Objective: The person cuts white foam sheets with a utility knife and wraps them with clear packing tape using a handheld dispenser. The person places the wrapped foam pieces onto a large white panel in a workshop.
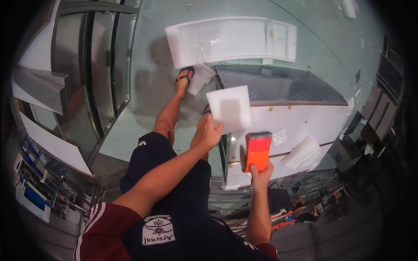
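Nearest the camera are the dark shirt (191, 239) and the maroon sleeve (109, 226) with white stripes, with dark shorts (174, 169) below. The left hand (208, 134) reaches forward and grasps the lower left edge of a white foam block (228, 98), the thumb along the edge; the block's broad face is turned to the viewer, a greyish square patch at its middle. To its right, the right hand (260, 176) is closed about the lower end of an orange tape gun (257, 158), held upright with its red head uppermost and its roll on the left; gun and block are apart.

Beyond both lies a large unit (313, 119), white on the near side and dark grey on the far face. Its white side bears a paper label (280, 136) just right of the gun and, farther right, a second foam piece (302, 152), lying tilted. Whether the held block touches the unit cannot be told.

Farther on, a sandalled foot (184, 79) stands just beside a foam scrap (202, 79) on the grey-green floor (305, 39). Farthest off lies a long panel (230, 41), white-edged and taped across.
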The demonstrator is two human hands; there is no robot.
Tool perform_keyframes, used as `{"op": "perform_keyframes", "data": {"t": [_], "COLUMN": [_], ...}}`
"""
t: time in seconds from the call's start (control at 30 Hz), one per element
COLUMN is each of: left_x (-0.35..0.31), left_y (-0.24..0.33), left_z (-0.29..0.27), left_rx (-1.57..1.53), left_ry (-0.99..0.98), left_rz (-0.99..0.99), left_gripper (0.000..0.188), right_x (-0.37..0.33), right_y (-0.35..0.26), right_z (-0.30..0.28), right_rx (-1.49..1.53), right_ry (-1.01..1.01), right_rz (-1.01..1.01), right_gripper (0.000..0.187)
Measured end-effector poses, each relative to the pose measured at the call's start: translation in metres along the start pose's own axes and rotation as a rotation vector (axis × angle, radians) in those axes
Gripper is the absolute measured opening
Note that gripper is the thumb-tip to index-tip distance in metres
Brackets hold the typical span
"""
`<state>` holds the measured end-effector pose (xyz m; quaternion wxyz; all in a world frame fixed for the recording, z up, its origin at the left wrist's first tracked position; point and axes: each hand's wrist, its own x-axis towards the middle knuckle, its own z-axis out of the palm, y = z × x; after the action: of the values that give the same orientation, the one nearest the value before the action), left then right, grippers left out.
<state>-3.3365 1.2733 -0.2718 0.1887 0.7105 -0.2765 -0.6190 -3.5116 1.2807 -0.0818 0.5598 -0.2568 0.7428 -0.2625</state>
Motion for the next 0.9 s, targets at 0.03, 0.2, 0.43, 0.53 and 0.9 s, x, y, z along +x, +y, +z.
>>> {"op": "perform_keyframes", "data": {"t": [0.03, 0.2, 0.43, 0.53, 0.9], "left_x": [-0.002, -0.013, 0.003, 0.012, 0.09], "left_y": [0.002, 0.005, -0.028, -0.026, 0.171], "left_z": [0.0, -0.007, 0.001, -0.008, -0.052], "left_rx": [-0.001, 0.057, 0.157, 0.311, 0.144], "left_ry": [-0.045, -0.128, -0.237, -0.251, -0.678], "left_rz": [-0.046, 0.021, 0.241, 0.361, 0.033], "left_gripper": [0.042, 0.054, 0.065, 0.059, 0.04], "right_x": [0.011, 0.047, 0.078, 0.087, 0.088], "right_y": [-0.005, -0.005, 0.042, 0.064, 0.087], "right_z": [0.005, 0.021, 0.026, 0.024, 0.018], "right_rx": [-0.013, -0.008, -0.039, -0.079, -0.09], "right_ry": [-0.015, -0.035, 0.001, 0.007, 0.041], "right_rz": [-0.019, -0.037, -0.078, -0.106, -0.116], "right_gripper": [0.047, 0.045, 0.034, 0.032, 0.032]}}
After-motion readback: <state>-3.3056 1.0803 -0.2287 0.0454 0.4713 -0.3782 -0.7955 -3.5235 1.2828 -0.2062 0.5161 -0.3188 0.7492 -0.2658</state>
